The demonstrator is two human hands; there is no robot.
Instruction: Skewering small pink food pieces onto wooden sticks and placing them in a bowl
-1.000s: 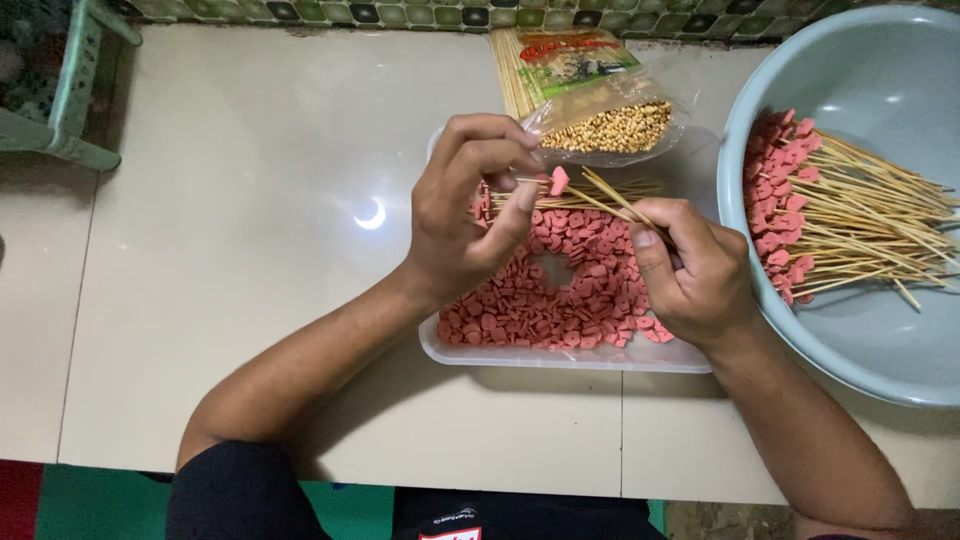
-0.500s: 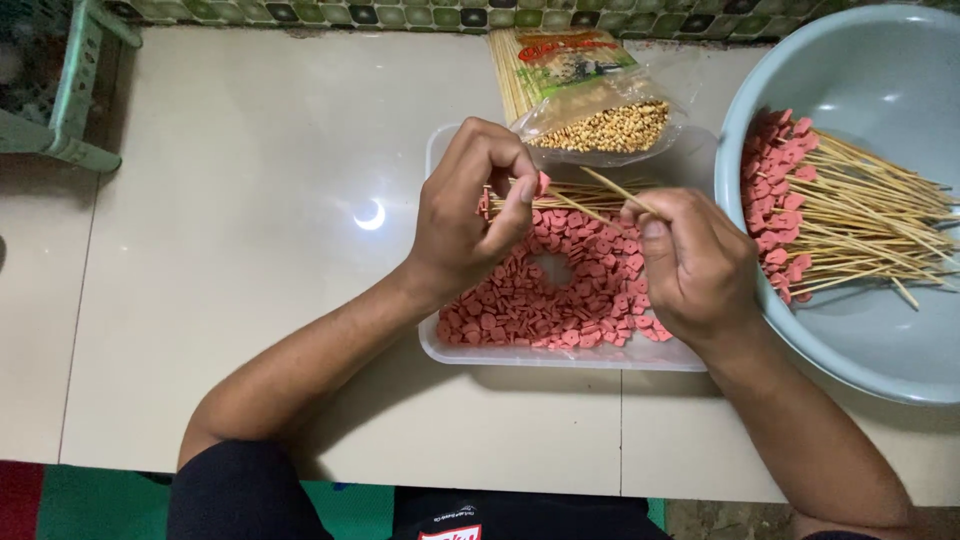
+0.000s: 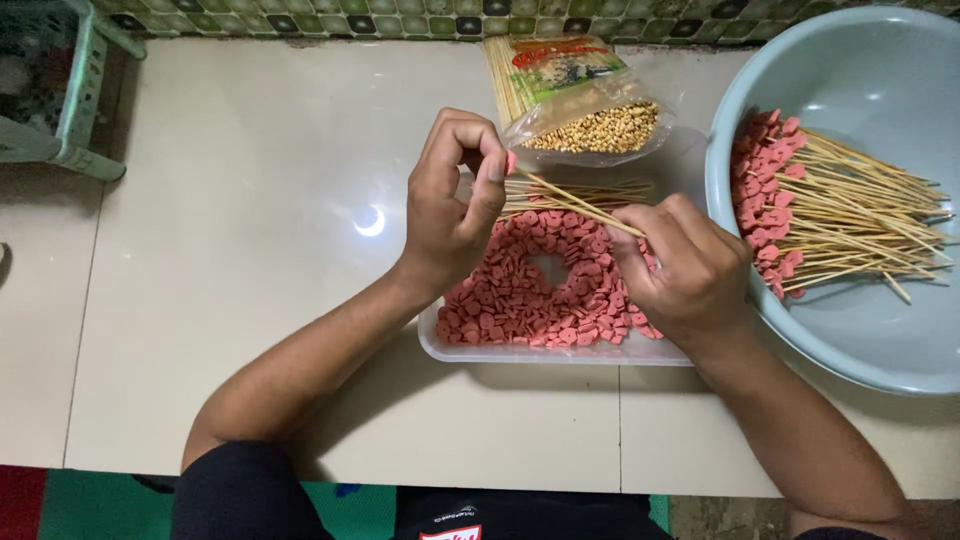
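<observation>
Head view, mid-frame: right hand [image 3: 680, 275] grip pinches bamboo skewer [image 3: 575, 205], left hand [image 3: 455, 200] grip closed on pink slice [image 3: 511, 163] at its tip; next needs slice pushed down w/ steady aim.

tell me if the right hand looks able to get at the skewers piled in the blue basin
Probably yes: the right hand sits just beside the basin, nothing lies between it and the piled skewers, though it holds a skewer.

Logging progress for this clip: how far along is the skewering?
Done: a pile of loaded skewers lies in the basin. In hand: the right hand holds a stick while the left hand pinches a pink slice. Left: a tray full of slices, plus bare sticks.
</observation>
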